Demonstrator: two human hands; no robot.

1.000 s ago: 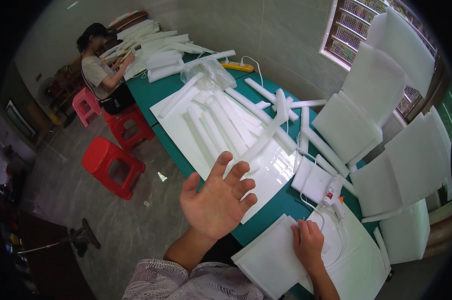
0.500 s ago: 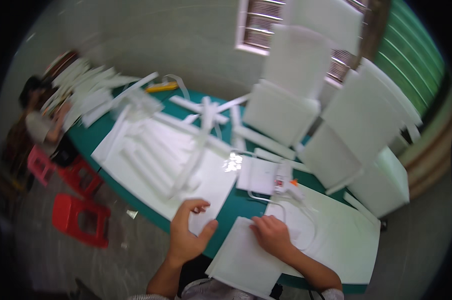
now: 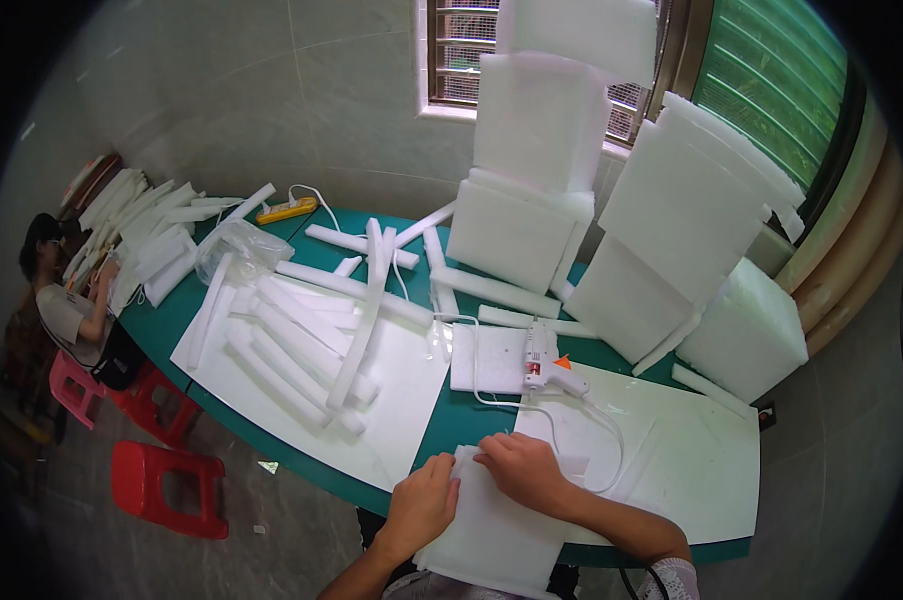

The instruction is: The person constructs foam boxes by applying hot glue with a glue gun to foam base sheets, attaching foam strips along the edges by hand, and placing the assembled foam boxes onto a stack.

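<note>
A white foam sheet (image 3: 497,535) lies at the near edge of the table, partly over my lap. My left hand (image 3: 422,510) is closed at its upper left edge, thumb and fingers together on the foam. My right hand (image 3: 522,472) curls over the top edge, its fingertips close to those of the left. Beyond the hands, a white hot glue gun (image 3: 552,372) with an orange tip part rests on a white foam block (image 3: 487,358), its cable looping toward my right forearm.
Loose white foam strips (image 3: 302,350) lie on a white board (image 3: 392,450) to the left. Tall foam stacks (image 3: 542,120) stand at the back by the window. A second white board (image 3: 692,450) covers the right side. A person (image 3: 77,310) sits far left, near red stools (image 3: 172,490).
My left hand, open and apart from the foam before, has come right and closed at the sheet's edge. The right hand stays at the top edge. The view has shifted.
</note>
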